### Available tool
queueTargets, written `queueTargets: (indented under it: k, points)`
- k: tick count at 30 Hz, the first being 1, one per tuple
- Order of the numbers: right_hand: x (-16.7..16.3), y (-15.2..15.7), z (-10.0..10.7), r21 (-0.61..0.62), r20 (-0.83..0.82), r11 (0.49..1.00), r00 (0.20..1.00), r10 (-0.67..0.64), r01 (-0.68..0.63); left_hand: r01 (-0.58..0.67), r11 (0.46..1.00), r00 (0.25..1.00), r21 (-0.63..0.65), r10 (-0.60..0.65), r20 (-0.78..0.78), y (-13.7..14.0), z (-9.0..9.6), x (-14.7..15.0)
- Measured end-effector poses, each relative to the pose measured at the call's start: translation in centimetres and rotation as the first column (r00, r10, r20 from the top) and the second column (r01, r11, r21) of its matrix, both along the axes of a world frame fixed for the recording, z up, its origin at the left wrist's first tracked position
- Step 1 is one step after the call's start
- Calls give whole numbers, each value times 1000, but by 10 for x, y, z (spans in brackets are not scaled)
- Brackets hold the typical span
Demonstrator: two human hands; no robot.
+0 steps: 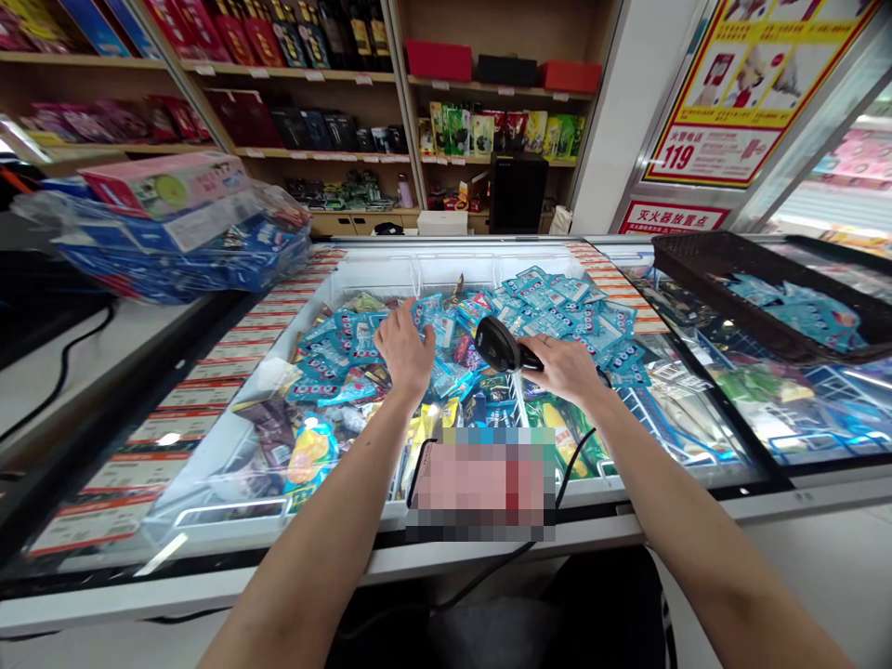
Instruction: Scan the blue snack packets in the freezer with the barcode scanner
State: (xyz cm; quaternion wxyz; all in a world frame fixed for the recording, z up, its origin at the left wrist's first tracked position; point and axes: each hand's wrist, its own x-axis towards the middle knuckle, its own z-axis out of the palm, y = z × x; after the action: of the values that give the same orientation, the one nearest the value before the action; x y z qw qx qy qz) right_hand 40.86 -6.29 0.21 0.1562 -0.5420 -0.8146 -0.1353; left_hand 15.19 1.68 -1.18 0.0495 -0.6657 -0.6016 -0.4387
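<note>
My right hand (568, 372) is wrapped round the handle of a black barcode scanner (498, 344), its head tilted toward the left over the glass freezer top. My left hand (406, 351) is a little to the left of the scanner, thumb and fingers closed at the edge of a small blue printed packet (443, 330); the fingertips are partly hidden. Many like it lie on the glass, with a loose pile (547, 302) beyond the scanner and a looser group (327, 353) left of my left hand. The scanner's black cable (575, 455) runs down past the counter edge.
Plastic-wrapped boxes (188, 223) stand at the left. A dark basket (767, 297) with more blue packets sits on the right. A blurred flat object (480, 483) lies at the front edge. Stocked shelves (321, 149) stand behind; frozen goods (313, 455) show through the glass.
</note>
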Motion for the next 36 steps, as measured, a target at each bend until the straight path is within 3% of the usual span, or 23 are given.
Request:
queueTargets:
  k: [2, 4, 8, 10, 21, 24, 26, 30, 32, 36]
  points:
    - [2, 0, 0, 2, -4, 1000, 1000, -13, 13, -46, 998, 998, 37, 48, -50, -5, 2, 2]
    - [3, 1, 1, -6, -6, 999, 999, -35, 35, -8, 998, 993, 57, 15, -116, -6, 3, 3]
    - [7, 2, 1, -15, -24, 996, 996, -89, 88, 234, 972, 918, -24, -229, -325, -3, -1, 4]
    - [8, 3, 1, -9, -34, 993, 993, -114, 114, 276, 958, 875, -75, -283, -393, -1, -4, 4]
    - [23, 5, 8, 6, -116, 935, 929, -351, 354, 95, 991, 911, -98, -126, -393, 0, -9, 6]
    - [24, 5, 9, 6, -155, 927, 917, -368, 374, 166, 981, 898, -96, -191, -397, 1, -9, 9]
    - [24, 5, 9, 10, -175, 922, 908, -380, 387, 324, 937, 837, -129, -347, -422, 0, -6, 12]
    - [25, 5, 12, 10, -207, 903, 884, -419, 430, 581, 772, 637, -256, -628, -448, -5, -1, 16]
    - [27, 5, 13, 1, -214, 893, 872, -440, 451, 605, 744, 613, -283, -663, -431, -6, 0, 17]
    - [36, 6, 17, -35, -197, 883, 862, -466, 469, 596, 741, 627, -309, -670, -397, -7, 1, 18]
